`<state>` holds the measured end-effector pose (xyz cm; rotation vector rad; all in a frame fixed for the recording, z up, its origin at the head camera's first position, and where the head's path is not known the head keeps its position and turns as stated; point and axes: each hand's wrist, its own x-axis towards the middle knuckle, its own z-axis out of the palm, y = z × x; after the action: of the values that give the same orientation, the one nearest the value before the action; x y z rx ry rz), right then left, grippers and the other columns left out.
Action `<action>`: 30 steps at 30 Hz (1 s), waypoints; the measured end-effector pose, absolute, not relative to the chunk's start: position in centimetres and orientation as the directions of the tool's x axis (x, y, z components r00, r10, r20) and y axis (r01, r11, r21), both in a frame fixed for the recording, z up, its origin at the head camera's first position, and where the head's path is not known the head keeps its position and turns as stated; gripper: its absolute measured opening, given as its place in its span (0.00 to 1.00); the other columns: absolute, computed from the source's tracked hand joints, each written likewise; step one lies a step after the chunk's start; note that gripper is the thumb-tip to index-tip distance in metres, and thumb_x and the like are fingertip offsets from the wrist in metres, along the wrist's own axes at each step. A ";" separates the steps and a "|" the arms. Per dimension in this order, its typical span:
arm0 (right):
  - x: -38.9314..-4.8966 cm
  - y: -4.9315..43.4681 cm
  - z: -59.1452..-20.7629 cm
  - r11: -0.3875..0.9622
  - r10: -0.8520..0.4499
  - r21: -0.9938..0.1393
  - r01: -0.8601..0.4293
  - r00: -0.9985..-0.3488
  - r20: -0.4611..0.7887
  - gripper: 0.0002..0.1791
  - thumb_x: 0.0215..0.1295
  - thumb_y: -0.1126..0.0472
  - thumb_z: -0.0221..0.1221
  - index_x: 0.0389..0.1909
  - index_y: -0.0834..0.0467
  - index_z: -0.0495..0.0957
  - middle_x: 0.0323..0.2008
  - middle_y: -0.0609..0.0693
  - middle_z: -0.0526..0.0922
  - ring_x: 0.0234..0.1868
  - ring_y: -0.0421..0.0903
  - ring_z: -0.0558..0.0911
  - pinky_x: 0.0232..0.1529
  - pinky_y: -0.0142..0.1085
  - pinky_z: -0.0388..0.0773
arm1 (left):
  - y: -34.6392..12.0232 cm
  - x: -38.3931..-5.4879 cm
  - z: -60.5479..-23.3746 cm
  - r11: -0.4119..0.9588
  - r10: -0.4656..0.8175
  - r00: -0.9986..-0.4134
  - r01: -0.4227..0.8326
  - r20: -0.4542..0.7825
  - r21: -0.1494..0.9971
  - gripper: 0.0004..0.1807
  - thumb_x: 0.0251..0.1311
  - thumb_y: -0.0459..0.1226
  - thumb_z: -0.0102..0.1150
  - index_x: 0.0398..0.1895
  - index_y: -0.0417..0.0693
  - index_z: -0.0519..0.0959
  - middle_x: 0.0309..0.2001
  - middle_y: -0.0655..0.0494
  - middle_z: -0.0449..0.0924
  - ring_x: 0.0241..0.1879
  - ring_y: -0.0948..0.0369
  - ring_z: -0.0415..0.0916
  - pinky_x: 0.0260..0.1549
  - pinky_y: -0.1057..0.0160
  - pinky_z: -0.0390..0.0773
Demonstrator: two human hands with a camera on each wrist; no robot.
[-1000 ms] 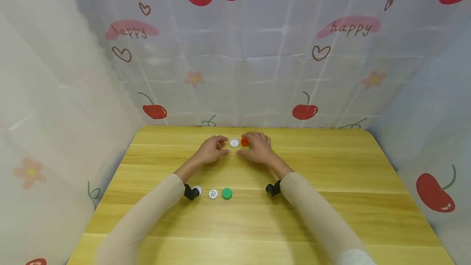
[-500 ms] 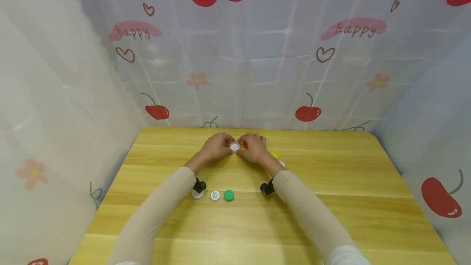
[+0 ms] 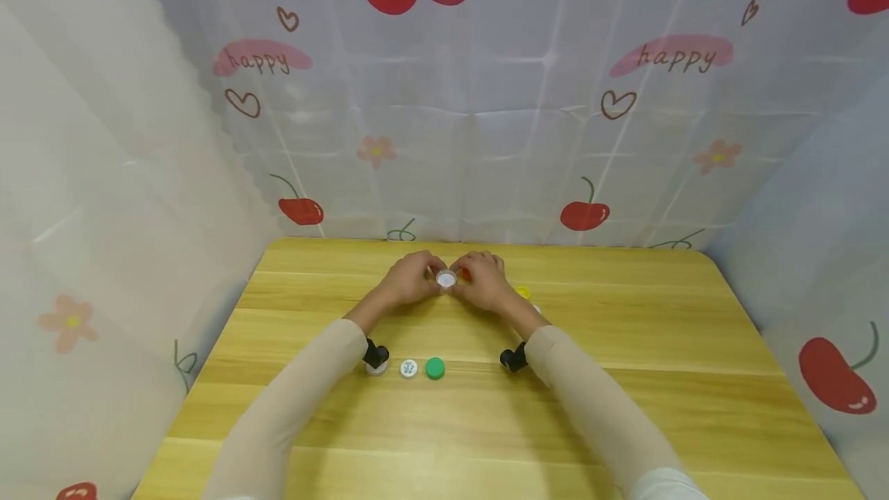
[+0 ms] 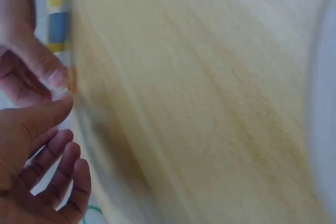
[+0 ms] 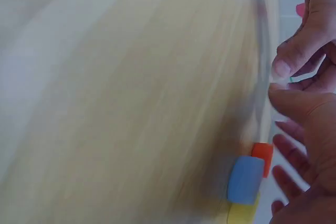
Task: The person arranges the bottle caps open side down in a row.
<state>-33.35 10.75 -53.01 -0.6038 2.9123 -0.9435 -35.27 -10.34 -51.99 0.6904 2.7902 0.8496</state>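
Between my two hands is a small round piece with a clear rim and white centre (image 3: 447, 279). My left hand (image 3: 410, 278) pinches its left side with thumb and finger. On the opposite side, the thumb and finger of my right hand (image 3: 482, 280) pinch it too. Both wrist views show the thumb tips almost meeting, and the piece there is mostly hidden. Partly covered by my right hand is an orange-red cap (image 3: 465, 274), which stands apart from the fingers in the right wrist view, beside a blue cap (image 5: 245, 180) and a yellow cap (image 5: 243, 211).
Nearer me on the wooden table (image 3: 444, 430) lie a green cap (image 3: 434, 368) and a white cap with a blue-green pattern (image 3: 409, 369). A pale cap (image 3: 377, 369) is partly hidden by the left wrist camera. A cherry-printed curtain (image 3: 514, 137) hangs behind the table.
A second ago both hands were apart from the clear-rimmed piece as it lay on the table. They have closed in from both sides and pinched it. Over the last half second little differs.
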 end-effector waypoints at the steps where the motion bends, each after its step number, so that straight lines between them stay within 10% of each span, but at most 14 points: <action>1: -33.2 10.9 -53.0 0.726 -0.382 -0.576 -0.377 -0.917 0.118 0.20 0.69 0.53 0.73 0.57 0.57 0.86 0.62 0.56 0.84 0.69 0.61 0.74 0.77 0.65 0.57 | -10.5 -35.1 -52.0 0.720 0.481 -0.876 0.404 0.014 0.563 0.17 0.64 0.43 0.77 0.55 0.52 0.88 0.48 0.56 0.86 0.45 0.57 0.81 0.49 0.54 0.83; 23: -22.5 16.0 -53.2 0.383 -0.435 -0.733 -0.562 -0.810 0.394 0.22 0.62 0.57 0.79 0.56 0.44 0.87 0.56 0.41 0.88 0.64 0.45 0.78 0.68 0.57 0.74 | -10.5 -24.1 -53.2 0.255 0.521 -0.808 0.456 0.277 0.853 0.20 0.60 0.45 0.81 0.55 0.63 0.87 0.47 0.62 0.85 0.45 0.56 0.82 0.49 0.59 0.86; 30: -19.5 16.9 -53.7 0.349 -0.416 -0.691 -0.633 -0.765 0.492 0.23 0.59 0.61 0.80 0.55 0.48 0.87 0.56 0.46 0.88 0.62 0.46 0.82 0.67 0.39 0.77 | -9.5 -21.4 -53.2 0.216 0.543 -0.783 0.479 0.303 0.851 0.21 0.60 0.45 0.81 0.56 0.62 0.87 0.48 0.62 0.86 0.46 0.46 0.83 0.49 0.55 0.86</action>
<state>-19.53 16.92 -53.73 -1.0953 2.7609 -1.5989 -21.35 -9.50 -53.21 1.0102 2.4020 1.6452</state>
